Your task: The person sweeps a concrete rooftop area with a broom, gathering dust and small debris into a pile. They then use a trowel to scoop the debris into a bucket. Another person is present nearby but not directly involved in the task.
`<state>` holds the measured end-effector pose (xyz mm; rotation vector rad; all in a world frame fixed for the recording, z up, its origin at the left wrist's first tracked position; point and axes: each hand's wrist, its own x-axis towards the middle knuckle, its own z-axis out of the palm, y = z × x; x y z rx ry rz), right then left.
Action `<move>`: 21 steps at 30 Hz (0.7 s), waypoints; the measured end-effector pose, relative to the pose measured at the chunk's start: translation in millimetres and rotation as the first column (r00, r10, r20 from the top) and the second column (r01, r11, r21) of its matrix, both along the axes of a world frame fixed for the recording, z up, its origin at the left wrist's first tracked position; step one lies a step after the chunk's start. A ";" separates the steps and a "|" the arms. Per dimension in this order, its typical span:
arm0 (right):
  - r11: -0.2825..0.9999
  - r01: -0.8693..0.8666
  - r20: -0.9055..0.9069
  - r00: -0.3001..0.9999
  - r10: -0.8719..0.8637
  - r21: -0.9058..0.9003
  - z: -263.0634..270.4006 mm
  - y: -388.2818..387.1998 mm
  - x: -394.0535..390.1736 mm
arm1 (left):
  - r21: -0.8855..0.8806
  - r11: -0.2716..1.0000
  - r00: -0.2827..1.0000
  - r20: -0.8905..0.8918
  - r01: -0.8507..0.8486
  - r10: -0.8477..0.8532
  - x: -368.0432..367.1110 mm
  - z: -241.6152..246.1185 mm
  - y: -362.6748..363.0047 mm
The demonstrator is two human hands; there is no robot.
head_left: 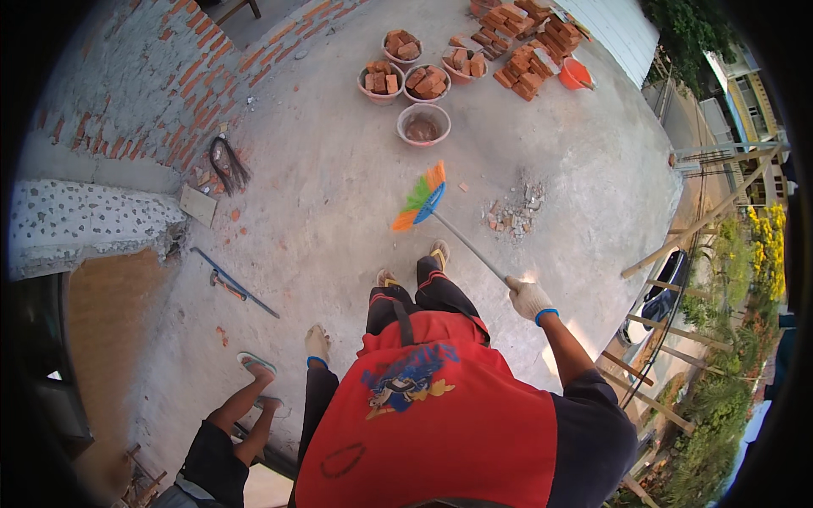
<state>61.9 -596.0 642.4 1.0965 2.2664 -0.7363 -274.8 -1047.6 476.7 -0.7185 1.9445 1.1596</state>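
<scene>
A pale knitted work glove with a blue cuff covers my right hand (530, 298), which is closed around the grey handle of a broom (470, 244). The broom's fan-shaped head (424, 198) has orange and green bristles in a blue holder and rests on the concrete floor ahead of my feet. To the right of the broom head lies a small heap of brick and mortar rubble (516, 213). My left hand (317, 345), gloved the same way, hangs beside my hip with nothing visible in it.
An upright bucket (423, 125) with residue inside stands ahead, before several tubs of bricks (381, 82). Brick stacks (524, 66) lie beyond. A hammer (227, 284) and a blue bar (235, 282) lie left. Another person (219, 444) is behind left. Wooden poles (698, 213) line the right edge.
</scene>
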 end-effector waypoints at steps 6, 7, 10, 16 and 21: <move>0.982 -0.167 -0.146 0.977 0.152 -0.092 -83.8 -3.3 -117.8 | 0.028 0.993 0.993 0.002 0.116 -0.116 10.7 15.5 54.7; 0.979 -0.200 -0.166 0.968 0.190 -0.045 -98.5 1.2 -142.7 | 0.020 0.986 0.986 0.019 0.163 -0.163 15.2 19.8 62.2; 0.959 -0.275 0.053 0.959 0.279 -0.073 -122.7 15.3 -188.8 | 0.027 0.992 0.993 -0.013 0.121 -0.121 31.8 31.8 69.4; 0.990 -0.124 0.241 0.961 0.137 -0.069 -110.5 72.0 -128.2 | -0.032 0.999 0.997 0.065 -0.042 0.044 67.5 26.2 39.8; 1.000 -0.009 0.464 0.886 0.011 -0.006 -111.5 110.9 -14.8 | -0.031 1.000 0.976 0.219 -0.006 0.013 84.9 10.6 32.8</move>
